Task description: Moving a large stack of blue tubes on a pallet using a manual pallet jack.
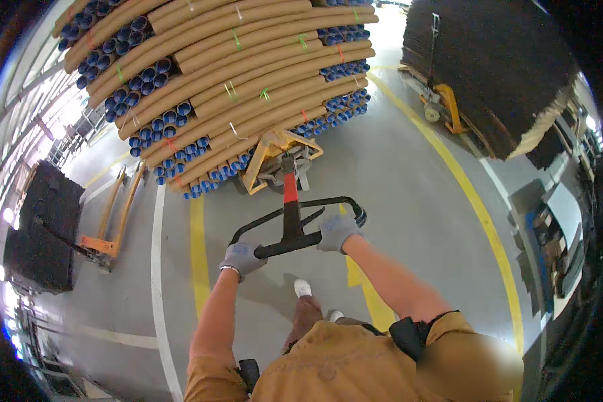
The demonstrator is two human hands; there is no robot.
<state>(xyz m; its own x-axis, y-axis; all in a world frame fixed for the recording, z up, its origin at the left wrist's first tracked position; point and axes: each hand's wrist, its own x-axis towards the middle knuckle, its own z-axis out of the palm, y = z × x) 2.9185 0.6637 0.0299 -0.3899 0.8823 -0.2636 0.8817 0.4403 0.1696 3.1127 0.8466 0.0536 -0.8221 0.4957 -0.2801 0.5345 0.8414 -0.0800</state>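
Both of my hands wear grey work gloves and grip the black loop handle (289, 244) of a pallet jack. My left hand (243, 260) is closed round the handle's left corner. Its right side is held by my right hand (339, 232), fingers wrapped on the bar. A black and red shaft (291, 191) runs from the handle to the yellow pallet jack body (278, 147). Just beyond it stands a tall load of long brown cardboard tubes (248, 84), many with blue ends, bound with coloured ties. The load hides the jack's forks.
On the left, an orange pallet jack (114, 231) stands beside a dark stack (43, 228). At the right, a tall dark stack (482, 74) is next to another yellow jack (451, 107). Yellow floor lines (472, 194) and a white line (157, 281) mark the grey floor.
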